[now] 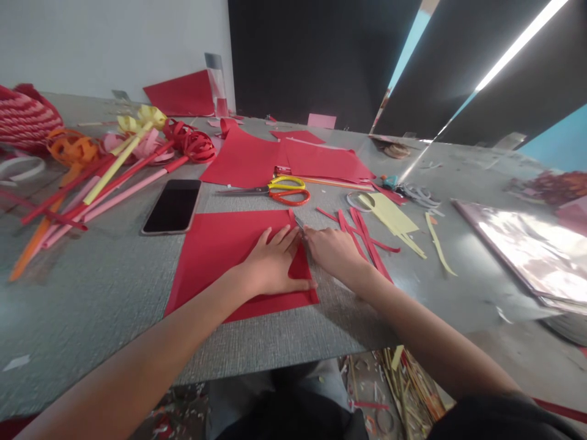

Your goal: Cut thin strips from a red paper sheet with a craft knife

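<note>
My left hand (274, 261) lies flat on a sheet of red paper (215, 250), its fingers spread and its thumb near the sheet's right edge. Just beside it, my right hand (334, 250) is closed around what looks like a craft knife (299, 222). Only the knife's thin grey tip shows, by the far right corner of the sheet; the rest is hidden in the fist. Scissors (275, 191) with yellow and orange handles lie beyond the sheet. Cut red paper strips (362, 235) are scattered to the right of my right hand.
A black phone (172, 206) lies left of the sheet, near rolled paper flowers (114, 165). More red paper (321, 160) sits farther back. On the right are yellow paper (389, 214) and a shiny packet (527, 244). A clear bottle (217, 85) stands at the back.
</note>
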Tool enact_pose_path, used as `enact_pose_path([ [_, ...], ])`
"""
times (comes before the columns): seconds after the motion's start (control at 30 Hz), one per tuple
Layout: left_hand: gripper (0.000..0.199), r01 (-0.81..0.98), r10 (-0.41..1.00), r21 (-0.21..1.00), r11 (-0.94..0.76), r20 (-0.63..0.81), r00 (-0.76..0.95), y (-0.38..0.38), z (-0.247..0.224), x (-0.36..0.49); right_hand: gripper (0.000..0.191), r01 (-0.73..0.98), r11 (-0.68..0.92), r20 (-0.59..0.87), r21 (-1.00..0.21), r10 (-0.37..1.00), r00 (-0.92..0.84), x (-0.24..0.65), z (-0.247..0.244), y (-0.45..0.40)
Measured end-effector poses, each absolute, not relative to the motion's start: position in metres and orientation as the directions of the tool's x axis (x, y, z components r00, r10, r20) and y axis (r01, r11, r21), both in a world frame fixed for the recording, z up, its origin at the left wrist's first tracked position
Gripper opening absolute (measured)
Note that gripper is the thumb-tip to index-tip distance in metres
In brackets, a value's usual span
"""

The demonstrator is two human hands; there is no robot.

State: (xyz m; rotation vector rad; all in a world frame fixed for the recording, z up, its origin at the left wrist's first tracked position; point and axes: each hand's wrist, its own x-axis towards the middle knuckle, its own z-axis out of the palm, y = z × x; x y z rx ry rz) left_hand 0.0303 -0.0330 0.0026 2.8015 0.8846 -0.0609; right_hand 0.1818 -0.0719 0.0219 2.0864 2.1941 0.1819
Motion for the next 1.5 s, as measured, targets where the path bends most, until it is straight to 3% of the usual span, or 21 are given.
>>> enact_pose_path([
  [0.67, 0.102, 0.595, 0.584, 0.168, -0.786, -0.115, 0.804, -0.035, 0.006, 0.029, 0.039, 0.995, 0.070, 0.028, 0.067, 0.997, -0.072, 0.188, 0.019, -0.053],
  [0.87, 0.104, 0.590, 0.577, 0.164, -0.791, -0.120, 0.808, -0.034, 0.004, 0.027, 0.036, 0.998, 0.051, 0.057, -0.041, 0.997, -0.049, 0.212, 0.032, -0.060],
  [0.93, 0.104, 0.591, 0.577, 0.170, -0.788, -0.130, 0.806, -0.034, 0.005, 0.026, 0.036, 0.989, 0.067, 0.045, -0.131, 0.997, -0.062, 0.233, 0.040, -0.059],
  [1.0, 0.104, 0.597, 0.584, 0.178, -0.782, -0.126, 0.802, -0.034, 0.007, 0.026, 0.040, 0.955, 0.040, 0.045, -0.294, 0.999, -0.028, 0.257, 0.045, -0.057],
  [1.1, 0.104, 0.612, 0.605, 0.180, -0.770, -0.102, 0.790, -0.034, 0.007, 0.027, 0.037, 0.947, -0.213, 0.101, -0.242, 0.965, 0.243, 0.289, 0.045, -0.052],
  [1.2, 0.100, 0.611, 0.614, 0.166, -0.774, -0.038, 0.788, -0.034, 0.006, 0.028, 0.035, 0.914, -0.366, 0.125, -0.176, 0.912, 0.390, 0.306, 0.038, -0.049],
  [1.5, 0.085, 0.609, 0.623, 0.162, -0.776, 0.047, 0.781, -0.030, 0.003, 0.029, 0.027, 0.893, -0.429, 0.160, -0.136, 0.880, 0.447, 0.312, 0.015, -0.038],
])
